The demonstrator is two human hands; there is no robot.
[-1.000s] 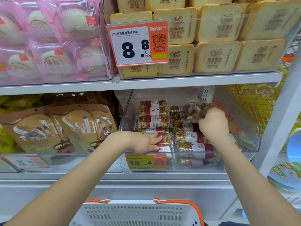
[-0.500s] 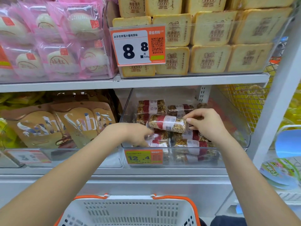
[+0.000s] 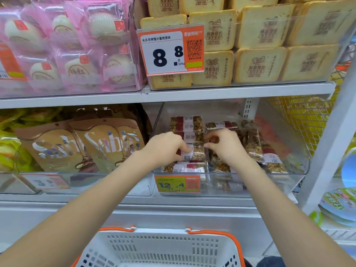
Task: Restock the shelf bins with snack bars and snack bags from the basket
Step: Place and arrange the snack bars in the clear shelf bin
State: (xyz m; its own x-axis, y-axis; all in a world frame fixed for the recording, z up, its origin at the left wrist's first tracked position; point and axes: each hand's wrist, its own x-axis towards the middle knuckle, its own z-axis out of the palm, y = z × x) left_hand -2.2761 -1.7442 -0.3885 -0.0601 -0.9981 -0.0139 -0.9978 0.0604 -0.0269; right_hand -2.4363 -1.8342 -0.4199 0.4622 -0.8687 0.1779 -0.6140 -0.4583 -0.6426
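A clear shelf bin (image 3: pixel 296 178) on the lower shelf holds several nut snack bars in red-and-white wrappers. Both my hands are inside it. One snack bar (image 3: pixel 196 153) lies between them on top of the left stack: my left hand (image 3: pixel 165 147) pinches its left end and my right hand (image 3: pixel 227 145) pinches its right end. More bars (image 3: pixel 252 145) lie loosely to the right in the bin. The white basket (image 3: pixel 163 247) with orange handles sits below, at the bottom of the view; its inside is mostly out of sight.
Brown snack bags (image 3: pixel 107 143) fill the bin to the left. Above, pink-wrapped buns (image 3: pixel 77 51) and toast-shaped packs (image 3: pixel 260 64) fill the upper shelf behind a price tag (image 3: pixel 171 51). A white shelf upright (image 3: pixel 331 151) stands at the right, with a yellow wire mesh panel (image 3: pixel 300 120) behind it.
My right hand drew a bar from the back of the bin toward the left stack. My left hand moved up from the front bars and now holds the bar's other end.
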